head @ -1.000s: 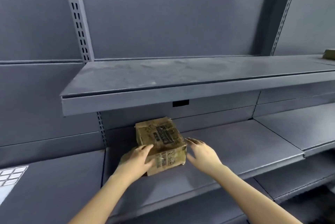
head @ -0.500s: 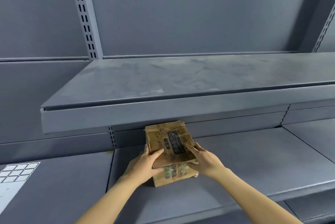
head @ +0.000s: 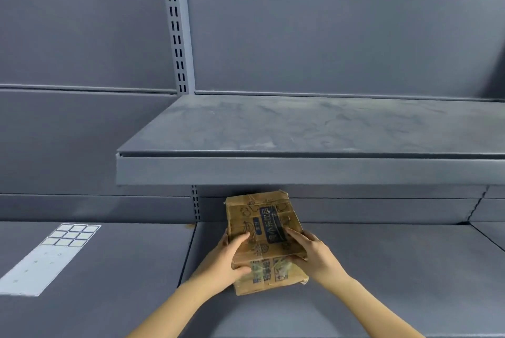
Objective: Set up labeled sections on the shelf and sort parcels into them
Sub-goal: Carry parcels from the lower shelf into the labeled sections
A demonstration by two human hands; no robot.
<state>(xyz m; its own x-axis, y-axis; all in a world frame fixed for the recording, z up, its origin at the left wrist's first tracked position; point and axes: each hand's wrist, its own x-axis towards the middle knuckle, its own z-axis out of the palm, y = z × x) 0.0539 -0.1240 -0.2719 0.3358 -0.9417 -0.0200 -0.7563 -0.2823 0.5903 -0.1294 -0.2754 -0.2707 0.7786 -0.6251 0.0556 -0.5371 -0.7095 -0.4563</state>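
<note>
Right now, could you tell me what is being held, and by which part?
The cardboard parcel: left hand grips its left edge, right hand its right edge.

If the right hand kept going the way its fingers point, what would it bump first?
The cardboard box: the right hand grips its side. Past the box, probably the shelf's back panel, though depth is unclear.

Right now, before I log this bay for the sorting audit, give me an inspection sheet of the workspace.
Surface: grey metal lower shelf, dusty upper shelf above.
Job's things: taped cardboard parcel at the lower shelf; white label sheet lying on the left section.
Clutter: nothing seen.
Hands: left hand and right hand both grip the parcel.
Cables: nothing seen.
Surroundings: grey back panel, slotted upright.
</note>
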